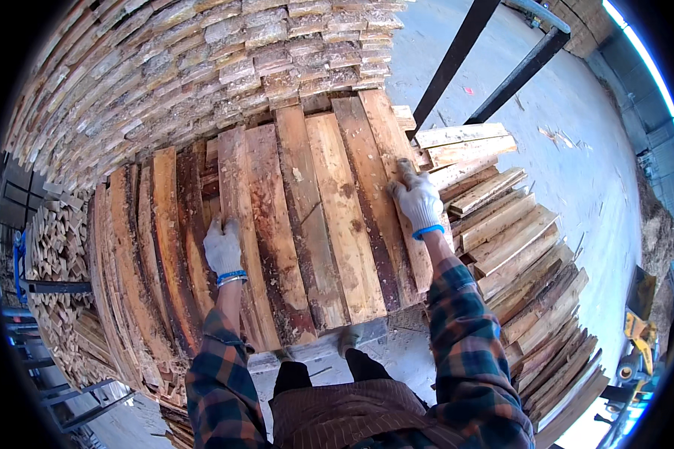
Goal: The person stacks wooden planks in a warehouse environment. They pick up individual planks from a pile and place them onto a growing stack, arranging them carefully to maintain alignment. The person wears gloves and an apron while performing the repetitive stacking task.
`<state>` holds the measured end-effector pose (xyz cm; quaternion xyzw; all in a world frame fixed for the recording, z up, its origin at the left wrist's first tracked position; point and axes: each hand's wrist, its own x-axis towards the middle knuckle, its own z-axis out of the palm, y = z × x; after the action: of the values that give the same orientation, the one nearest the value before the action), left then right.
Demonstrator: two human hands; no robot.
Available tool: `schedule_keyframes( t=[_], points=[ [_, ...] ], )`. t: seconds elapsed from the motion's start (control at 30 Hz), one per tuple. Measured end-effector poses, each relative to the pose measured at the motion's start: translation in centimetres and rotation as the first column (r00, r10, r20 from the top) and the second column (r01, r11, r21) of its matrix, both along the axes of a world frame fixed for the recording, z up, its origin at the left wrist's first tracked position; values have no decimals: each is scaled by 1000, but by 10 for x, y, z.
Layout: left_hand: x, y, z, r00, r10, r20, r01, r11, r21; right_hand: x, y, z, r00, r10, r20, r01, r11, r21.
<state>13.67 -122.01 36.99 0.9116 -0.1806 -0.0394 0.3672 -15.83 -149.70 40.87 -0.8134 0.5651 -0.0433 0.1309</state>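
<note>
Top layer of rough planks (307, 217) lies side by side on the stack in front of me. My left hand (222, 247), gloved, rests flat on a plank (236, 224) near the left side, fingers curled over its far part; can't tell if it grips. My right hand (418, 200), gloved, clasps the edge of the rightmost plank (393, 172). Lower pile of boards (517, 247) just right. Taller stacked wood (202, 67) behind. Concrete floor (577, 150) beyond.

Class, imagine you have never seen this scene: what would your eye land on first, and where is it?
First, the broad stack of rough wooden planks filling the middle. On it rest two gloved hands: the left hand flat on a plank at centre-left, the right hand gripping the stack's right edge. Behind, at upper left, rises a huge wall of stacked boards.
</note>
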Motion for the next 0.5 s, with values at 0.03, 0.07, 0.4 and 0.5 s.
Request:
schedule_keyframes(
  t=[0.03,0.07,0.4,0.5],
  points=[
    [2,-1,-3,1000,-6,19,6,1000,-25,-5,-6,-7,989,0,149,-5,999,34],
    [5,-1,-4,1000,-3,-20,3,1000,-21,-10,-11,-12,955,-7,296,-12,998,65],
    [-4,-16,-14,962,72,-262,-60,997,51,-23,-49,-2,909,-77,409,18,989,146],
    [-24,-23,9,977,94,-192,-87,995,47,-24,-56,-14,939,-154,307,140,988,68]
  ],
)
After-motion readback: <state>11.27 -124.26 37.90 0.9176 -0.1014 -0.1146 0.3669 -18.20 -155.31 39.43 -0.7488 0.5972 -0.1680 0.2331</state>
